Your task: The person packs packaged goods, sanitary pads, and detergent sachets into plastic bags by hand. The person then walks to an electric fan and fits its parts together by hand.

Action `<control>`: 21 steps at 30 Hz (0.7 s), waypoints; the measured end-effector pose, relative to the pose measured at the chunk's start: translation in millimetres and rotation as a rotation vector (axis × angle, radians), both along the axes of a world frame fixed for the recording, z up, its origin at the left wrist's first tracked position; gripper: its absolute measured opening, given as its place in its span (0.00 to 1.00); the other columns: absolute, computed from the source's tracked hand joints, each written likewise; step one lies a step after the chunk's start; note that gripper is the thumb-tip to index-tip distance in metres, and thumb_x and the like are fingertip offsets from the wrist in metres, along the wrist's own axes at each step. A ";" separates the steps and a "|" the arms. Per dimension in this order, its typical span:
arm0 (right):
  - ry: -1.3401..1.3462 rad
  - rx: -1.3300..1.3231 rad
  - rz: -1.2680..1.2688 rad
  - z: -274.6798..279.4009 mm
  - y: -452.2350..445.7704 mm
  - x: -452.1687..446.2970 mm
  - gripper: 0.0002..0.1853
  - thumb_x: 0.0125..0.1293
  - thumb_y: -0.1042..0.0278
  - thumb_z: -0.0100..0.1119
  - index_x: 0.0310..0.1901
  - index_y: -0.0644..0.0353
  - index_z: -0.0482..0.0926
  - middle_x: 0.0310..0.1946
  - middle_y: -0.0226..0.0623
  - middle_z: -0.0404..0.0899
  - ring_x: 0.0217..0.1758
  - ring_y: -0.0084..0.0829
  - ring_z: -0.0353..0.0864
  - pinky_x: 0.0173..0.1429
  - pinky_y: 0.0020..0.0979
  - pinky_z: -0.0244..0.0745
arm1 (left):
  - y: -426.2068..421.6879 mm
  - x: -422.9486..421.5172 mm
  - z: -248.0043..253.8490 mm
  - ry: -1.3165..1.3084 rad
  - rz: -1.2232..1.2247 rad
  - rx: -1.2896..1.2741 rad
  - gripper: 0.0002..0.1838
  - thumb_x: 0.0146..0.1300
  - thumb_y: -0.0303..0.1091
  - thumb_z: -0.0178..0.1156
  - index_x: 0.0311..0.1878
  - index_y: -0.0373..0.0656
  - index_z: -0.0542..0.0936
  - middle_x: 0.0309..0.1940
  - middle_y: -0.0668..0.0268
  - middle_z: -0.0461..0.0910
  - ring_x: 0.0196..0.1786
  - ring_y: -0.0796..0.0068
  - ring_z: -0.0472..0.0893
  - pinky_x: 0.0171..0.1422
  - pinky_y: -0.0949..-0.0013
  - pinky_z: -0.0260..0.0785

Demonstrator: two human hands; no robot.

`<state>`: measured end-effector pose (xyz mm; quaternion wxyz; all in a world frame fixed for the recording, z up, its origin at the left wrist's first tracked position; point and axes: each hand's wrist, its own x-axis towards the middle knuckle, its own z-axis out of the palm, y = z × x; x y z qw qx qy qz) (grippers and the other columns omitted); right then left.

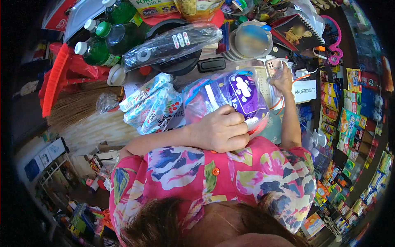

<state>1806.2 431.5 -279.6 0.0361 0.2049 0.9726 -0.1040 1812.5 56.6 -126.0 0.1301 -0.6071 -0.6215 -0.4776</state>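
Observation:
My left hand [225, 128] is closed, its knuckles toward me, at the near edge of a clear plastic pack [214, 96]. The pack has a purple panel with a white paw print, and its fingertips are hidden against the plastic. My right hand [282, 81] reaches forward, fingers wrapped around a pinkish smartphone [273, 67] with its camera lenses showing. Papers [262, 80] lie beneath the phone. Left of the pack sit blue-and-white plastic packs [152, 103] printed with cherries.
A plastic-wrapped remote control [173, 46] lies ahead, beside green bottles [111, 39]. Stacked round containers [250, 39] and a spiral notebook [298, 32] stand farther right. A red-bristled broom [55, 82] is at the left. Hanging sachets [349, 119] line the right side.

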 end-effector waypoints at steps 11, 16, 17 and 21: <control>-0.079 -0.047 -0.085 -0.7 -5.2 9.9 0.58 0.33 0.56 0.75 0.69 0.57 0.54 0.56 0.53 0.68 0.59 0.55 0.68 0.62 0.46 0.67 | 5.0 -4.7 -2.4 -0.003 0.083 -0.007 0.12 0.41 0.33 0.62 0.32 0.44 0.76 0.31 0.68 0.73 0.37 0.69 0.73 0.38 0.66 0.63; -0.054 -0.039 -0.122 -5.8 3.2 13.5 0.58 0.36 0.52 0.76 0.70 0.57 0.54 0.58 0.52 0.68 0.60 0.53 0.68 0.62 0.47 0.67 | 14.9 -17.6 -6.2 -0.067 0.172 0.058 0.11 0.40 0.26 0.64 0.30 0.42 0.76 0.29 0.67 0.73 0.33 0.66 0.72 0.36 0.63 0.62; -0.032 -0.041 -0.107 -5.5 5.2 15.7 0.58 0.36 0.51 0.76 0.70 0.57 0.54 0.58 0.52 0.68 0.60 0.53 0.68 0.62 0.47 0.67 | 21.9 -21.6 -4.2 -0.079 0.194 0.065 0.11 0.40 0.25 0.64 0.30 0.42 0.76 0.29 0.66 0.73 0.33 0.65 0.72 0.36 0.62 0.62; 0.184 -0.069 -0.028 -3.5 -9.2 18.4 0.52 0.39 0.48 0.76 0.66 0.58 0.62 0.59 0.48 0.68 0.61 0.49 0.68 0.61 0.46 0.68 | 40.5 -48.9 -9.6 -0.149 0.269 0.133 0.10 0.41 0.20 0.63 0.27 0.42 0.74 0.26 0.64 0.73 0.31 0.62 0.71 0.37 0.62 0.61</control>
